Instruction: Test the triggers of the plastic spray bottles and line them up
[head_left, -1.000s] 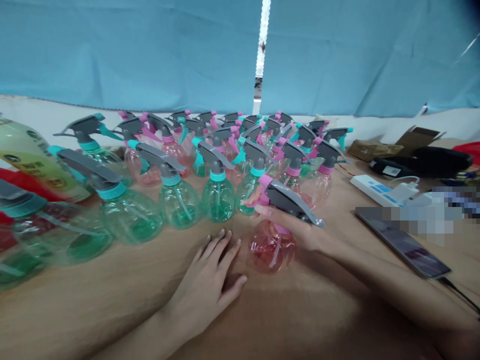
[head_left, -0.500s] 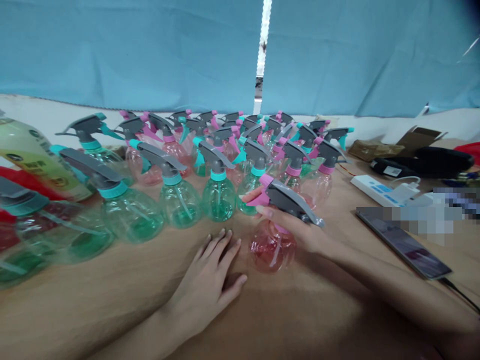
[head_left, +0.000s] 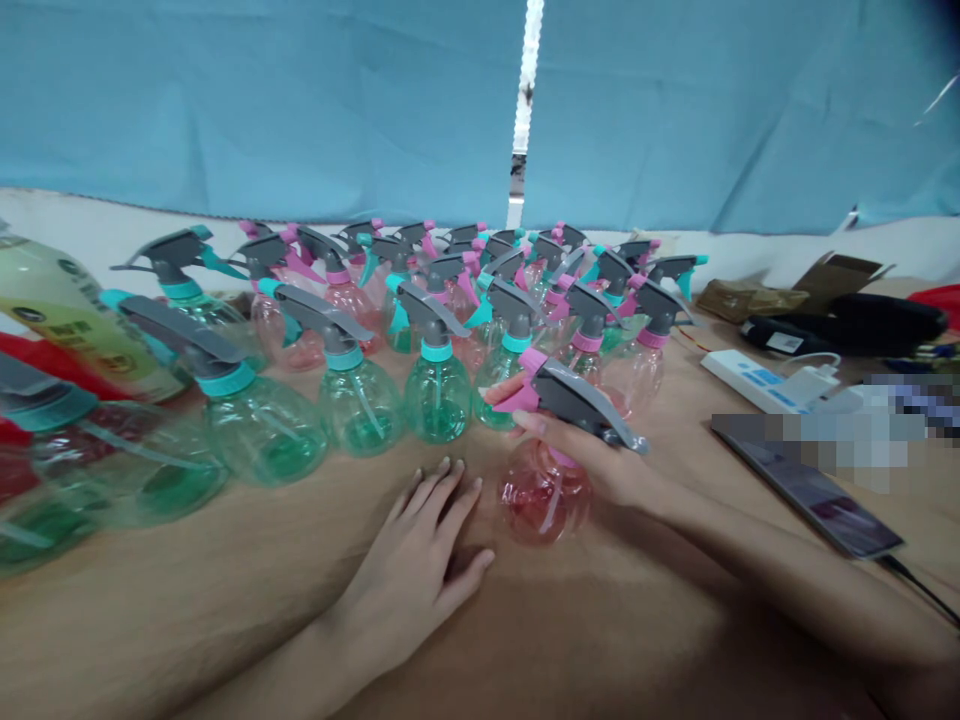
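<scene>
My right hand [head_left: 592,455] is wrapped round the grey and pink trigger head of a pink spray bottle [head_left: 544,492] that stands on the brown table [head_left: 225,590]. A fingertip rests by the pink nozzle. My left hand [head_left: 420,560] lies flat and open on the table just left of that bottle, touching nothing else. Behind both hands stand several green and pink spray bottles [head_left: 437,385] in rows.
A large yellow-green bottle [head_left: 67,320] lies at the far left over something red. At the right are a phone [head_left: 806,485], a white power strip [head_left: 757,380], a black pouch [head_left: 862,320] and cardboard [head_left: 832,275]. A blue curtain [head_left: 300,100] hangs behind.
Almost nothing has moved. My right hand's fingers shifted slightly on the pink bottle's trigger head; my left hand stayed flat.
</scene>
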